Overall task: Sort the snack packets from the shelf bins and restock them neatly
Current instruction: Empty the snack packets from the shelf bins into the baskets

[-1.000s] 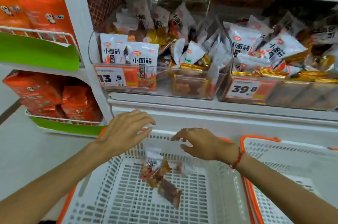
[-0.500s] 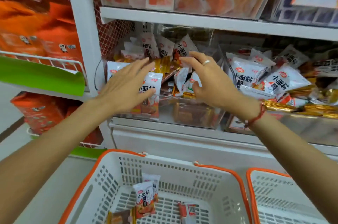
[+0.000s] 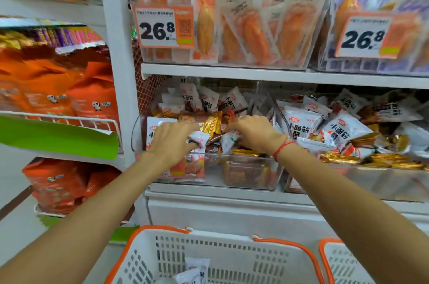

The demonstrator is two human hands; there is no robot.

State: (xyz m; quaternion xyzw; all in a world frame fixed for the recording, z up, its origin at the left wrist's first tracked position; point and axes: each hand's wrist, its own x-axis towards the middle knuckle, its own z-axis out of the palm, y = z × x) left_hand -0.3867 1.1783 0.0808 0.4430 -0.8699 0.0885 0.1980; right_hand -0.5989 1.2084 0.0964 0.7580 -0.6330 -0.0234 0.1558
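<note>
Bright even light, soft blur, wide-angle edge distortion.

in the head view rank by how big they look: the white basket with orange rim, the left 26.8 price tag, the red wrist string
1. White plastic basket with orange rim, though nearness to the camera inflates it.
2. Left orange-and-white 26.8 price tag.
3. Red wrist string.

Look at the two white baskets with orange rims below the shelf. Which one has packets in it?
The larger basket, directly below the hands, holds white packets. The basket at the right edge shows none in its visible part.
</note>
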